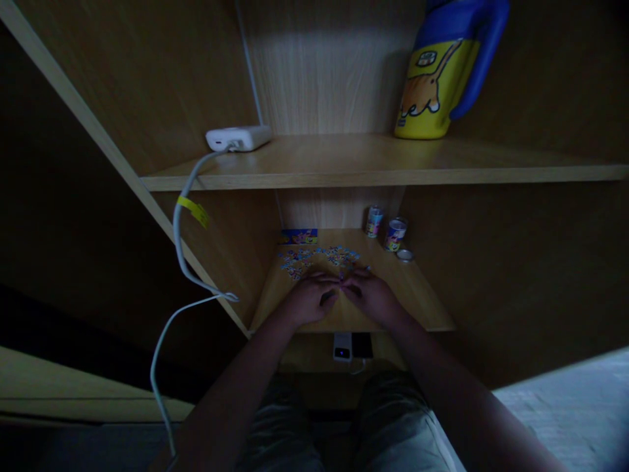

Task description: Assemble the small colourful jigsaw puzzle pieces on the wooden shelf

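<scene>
My left hand (pixel 316 298) and my right hand (pixel 369 295) meet fingertip to fingertip above the lower shelf board (pixel 407 298). Both are closed in a pinch around a small piece, most likely a jigsaw puzzle piece (pixel 341 280), though the fingers hide most of it. Just beyond them lie many loose, colourful puzzle pieces (pixel 339 255), spread in clusters. Behind the left cluster is a flat picture card (pixel 299 236) in blue, purple and yellow. Two printed cans (pixel 374 221) stand at the back right, and a round metal lid (pixel 405 255) lies beside the nearer one.
Overhead, an upper shelf (pixel 324 157) holds a white charger (pixel 239 137) and a blue-and-yellow jug (pixel 427 78). A white cable (pixel 179 242) hangs down on the left. Below the board are a white power bank (pixel 343 346) and a dark flat device (pixel 362 345). Cabinet walls close in both sides.
</scene>
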The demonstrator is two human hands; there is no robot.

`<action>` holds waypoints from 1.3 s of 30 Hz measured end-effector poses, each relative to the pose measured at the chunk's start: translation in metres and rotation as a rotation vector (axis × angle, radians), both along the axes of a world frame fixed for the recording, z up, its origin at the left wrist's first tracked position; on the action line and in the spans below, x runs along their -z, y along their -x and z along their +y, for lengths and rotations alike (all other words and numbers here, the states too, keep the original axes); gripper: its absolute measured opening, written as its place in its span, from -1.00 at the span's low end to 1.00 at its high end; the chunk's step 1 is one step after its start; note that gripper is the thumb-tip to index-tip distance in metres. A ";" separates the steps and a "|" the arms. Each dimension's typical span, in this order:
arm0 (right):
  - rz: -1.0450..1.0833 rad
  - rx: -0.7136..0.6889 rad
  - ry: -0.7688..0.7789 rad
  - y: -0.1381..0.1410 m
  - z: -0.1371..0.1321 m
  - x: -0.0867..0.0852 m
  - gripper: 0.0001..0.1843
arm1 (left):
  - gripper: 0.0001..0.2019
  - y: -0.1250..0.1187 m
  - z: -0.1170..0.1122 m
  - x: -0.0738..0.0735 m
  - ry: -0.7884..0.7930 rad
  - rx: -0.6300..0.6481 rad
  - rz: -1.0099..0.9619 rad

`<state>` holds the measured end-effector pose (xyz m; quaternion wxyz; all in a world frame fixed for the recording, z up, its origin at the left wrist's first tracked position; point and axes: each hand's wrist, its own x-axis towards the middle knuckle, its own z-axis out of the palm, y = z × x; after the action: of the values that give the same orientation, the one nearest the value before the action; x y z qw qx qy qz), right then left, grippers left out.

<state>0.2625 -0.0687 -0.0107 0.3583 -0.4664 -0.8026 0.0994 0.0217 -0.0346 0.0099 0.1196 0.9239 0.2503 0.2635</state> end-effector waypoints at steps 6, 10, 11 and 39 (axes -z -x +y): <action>-0.018 -0.004 -0.013 0.000 0.000 -0.001 -0.88 | -0.60 0.000 0.000 0.001 0.005 -0.001 -0.016; -0.027 0.005 0.004 0.001 -0.001 -0.002 -0.88 | -0.59 0.001 0.001 0.001 0.008 -0.002 -0.020; -0.022 0.006 0.010 0.002 -0.001 -0.003 -0.88 | -0.59 0.001 0.000 0.001 0.008 -0.002 -0.022; -0.061 0.189 0.027 0.001 -0.004 -0.002 -0.77 | -0.70 0.021 0.016 0.005 0.005 -0.565 -0.168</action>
<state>0.2616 -0.0731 -0.0083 0.3352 -0.5474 -0.7643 0.0618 0.0011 -0.0188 0.0048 0.0640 0.7924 0.4873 0.3613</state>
